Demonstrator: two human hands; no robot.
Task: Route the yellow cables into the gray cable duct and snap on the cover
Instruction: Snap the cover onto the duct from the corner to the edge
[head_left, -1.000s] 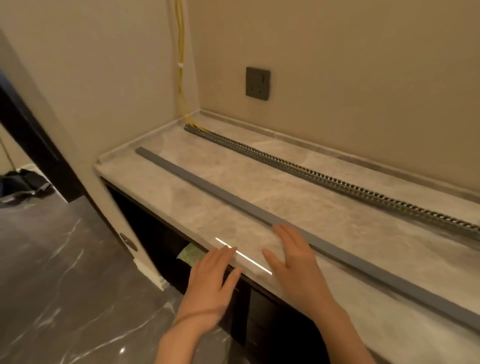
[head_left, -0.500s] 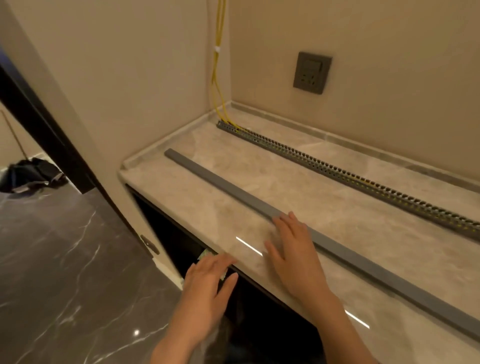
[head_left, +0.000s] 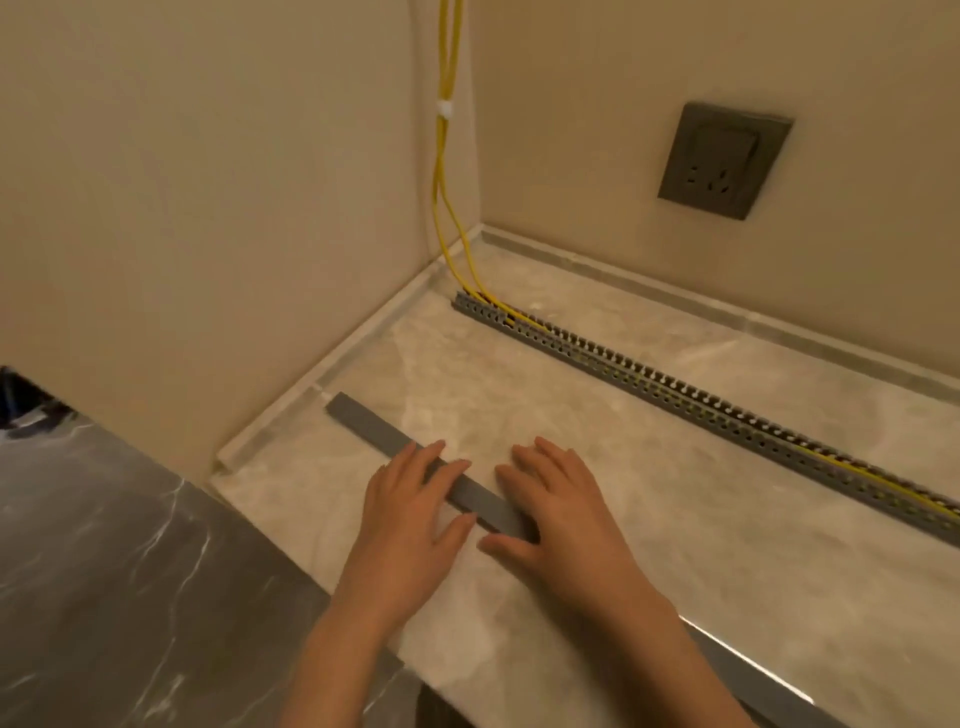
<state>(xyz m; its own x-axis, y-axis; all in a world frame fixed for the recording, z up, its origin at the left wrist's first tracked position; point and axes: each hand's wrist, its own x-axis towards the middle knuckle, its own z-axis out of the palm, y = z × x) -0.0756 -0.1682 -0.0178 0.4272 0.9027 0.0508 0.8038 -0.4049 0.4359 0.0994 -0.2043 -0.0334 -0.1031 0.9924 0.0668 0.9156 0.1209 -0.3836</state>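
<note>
Head view, looking down into a corner. At far left, a dark object (head_left: 21, 395) was cut off by the frame edge and could not be identified; below it lay the veined dark floor (head_left: 104, 571). The gray cover (head_left: 363, 421) lay flat on the marble countertop (head_left: 727, 571), well apart from the duct, its left end just beside the side-wall upstand. The left hand (head_left: 405, 519) rested on it with fingers straight and spread across the top and the thumb stretched along the near side, not curled round anything. The yellow cables (head_left: 441, 208) descended the wall corner, bound by a small white tie (head_left: 444, 109), with their upper run cut off by the top edge. The right hand (head_left: 561, 514) lay flat with fingers extended, its palm hiding the stretch of cover beneath; whether the thumb touched the strip could not be told. A gray strip reappeared past the right forearm and ran out at the bottom edge. The slotted gray cable duct (head_left: 675, 395) lay open-topped along the back of the counter, yellow strands showing inside it; its right end was cut off. A dark wall socket (head_left: 724, 161) sat above.
</note>
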